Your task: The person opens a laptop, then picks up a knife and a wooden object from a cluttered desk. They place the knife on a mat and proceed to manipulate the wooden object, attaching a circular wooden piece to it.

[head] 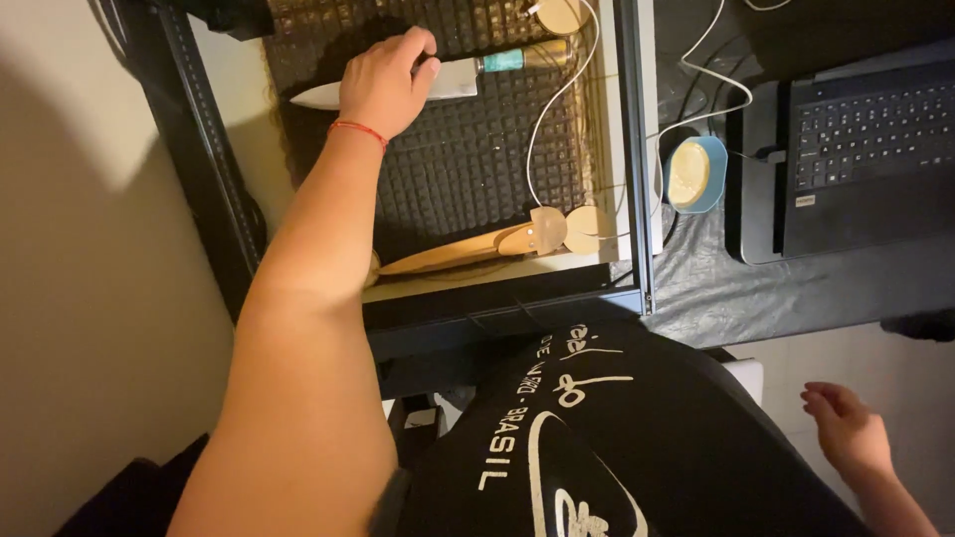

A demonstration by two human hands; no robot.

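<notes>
My left hand (386,82) reaches out over a dark studded mat (468,159) on a shelf, and its fingers rest on the blade of a large knife (453,78) with a teal and wooden handle. I cannot tell if the fingers grip the blade or only press on it. A wooden knife sheath (468,249) lies at the near edge of the mat. My right hand (848,430) hangs low at the right beside my black shirt, with loosely curled fingers and nothing in it.
A black metal shelf frame (637,179) borders the mat. White cables (557,109) run across it. A blue bowl (694,174) and a black laptop (856,149) sit on a dark cloth-covered surface at the right. A beige wall fills the left.
</notes>
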